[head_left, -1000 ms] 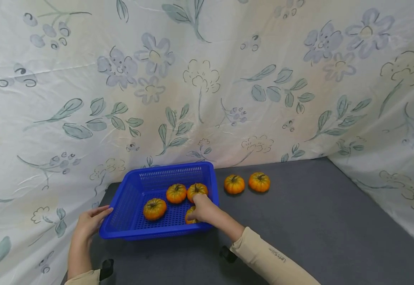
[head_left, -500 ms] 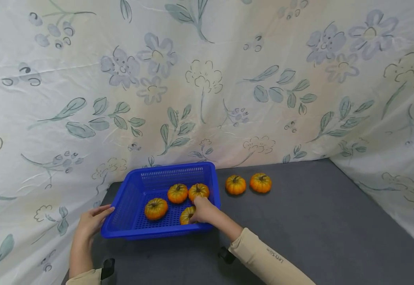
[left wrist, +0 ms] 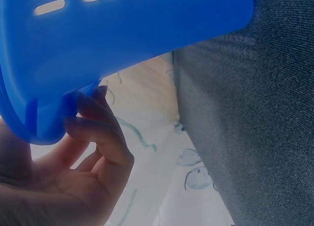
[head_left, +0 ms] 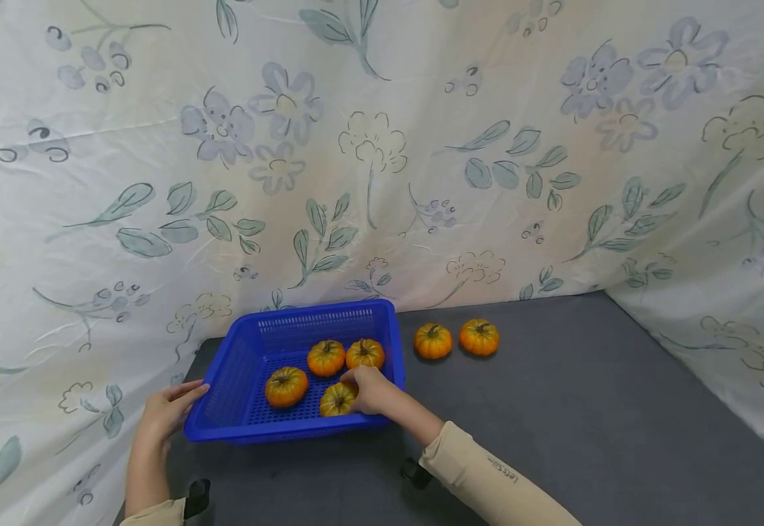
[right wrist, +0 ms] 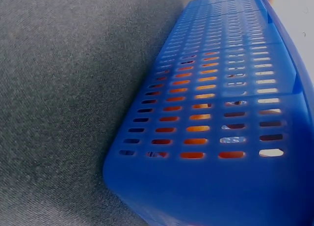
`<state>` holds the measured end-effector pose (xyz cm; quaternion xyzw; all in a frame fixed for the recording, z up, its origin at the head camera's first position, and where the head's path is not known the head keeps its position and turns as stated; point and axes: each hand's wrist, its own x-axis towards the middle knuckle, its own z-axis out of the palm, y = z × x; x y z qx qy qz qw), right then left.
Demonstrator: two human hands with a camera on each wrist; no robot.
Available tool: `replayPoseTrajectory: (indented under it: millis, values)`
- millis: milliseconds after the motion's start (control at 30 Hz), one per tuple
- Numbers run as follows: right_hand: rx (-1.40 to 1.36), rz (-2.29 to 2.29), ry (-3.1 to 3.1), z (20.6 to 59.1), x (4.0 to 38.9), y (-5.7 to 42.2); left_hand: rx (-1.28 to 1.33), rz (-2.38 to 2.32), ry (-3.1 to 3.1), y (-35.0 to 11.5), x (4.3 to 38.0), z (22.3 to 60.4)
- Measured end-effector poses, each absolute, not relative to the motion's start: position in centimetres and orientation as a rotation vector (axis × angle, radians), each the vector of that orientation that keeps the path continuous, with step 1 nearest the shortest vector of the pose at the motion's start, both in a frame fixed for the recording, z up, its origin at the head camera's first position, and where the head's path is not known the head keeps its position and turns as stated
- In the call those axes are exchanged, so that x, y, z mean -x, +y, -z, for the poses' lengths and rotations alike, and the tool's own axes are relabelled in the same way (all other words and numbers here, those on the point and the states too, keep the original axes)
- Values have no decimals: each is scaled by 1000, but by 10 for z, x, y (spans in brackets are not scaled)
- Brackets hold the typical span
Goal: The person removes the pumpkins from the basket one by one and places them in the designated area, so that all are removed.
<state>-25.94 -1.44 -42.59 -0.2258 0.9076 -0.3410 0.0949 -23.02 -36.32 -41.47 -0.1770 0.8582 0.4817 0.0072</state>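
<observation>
In the head view, a blue plastic basket (head_left: 244,432) with slotted walls holds several small orange pumpkins. My left hand (head_left: 166,410) grips the basket's left rim; the left wrist view shows its fingers (left wrist: 110,142) curled at the rim. Inside the basket, my right hand (head_left: 375,392) holds the front pumpkin (head_left: 337,400) from its right side, thumb and fingers around it. Behind that hand sits another pumpkin (head_left: 365,353), beside a third pumpkin (head_left: 326,358). One more pumpkin (head_left: 286,387) lies to the left. The right wrist view shows only the basket's outer wall (right wrist: 211,103), hiding the right hand.
Two further pumpkins stand on the dark grey table (head_left: 586,409) right of the basket: a nearer pumpkin (head_left: 432,341) and a farther pumpkin (head_left: 479,337). A floral curtain (head_left: 382,146) hangs behind the table and along its sides.
The front pumpkin has moved left along the basket floor with my right hand, and more of it shows. My left hand has stayed at the rim.
</observation>
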Motion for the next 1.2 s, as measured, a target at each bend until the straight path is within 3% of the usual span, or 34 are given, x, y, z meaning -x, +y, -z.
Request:
replayPoseTrajectory:
  millis: [1200]
  values:
    - [670, 876, 2597, 429, 270, -24, 583, -1500, 2686, -364, 232, 416]
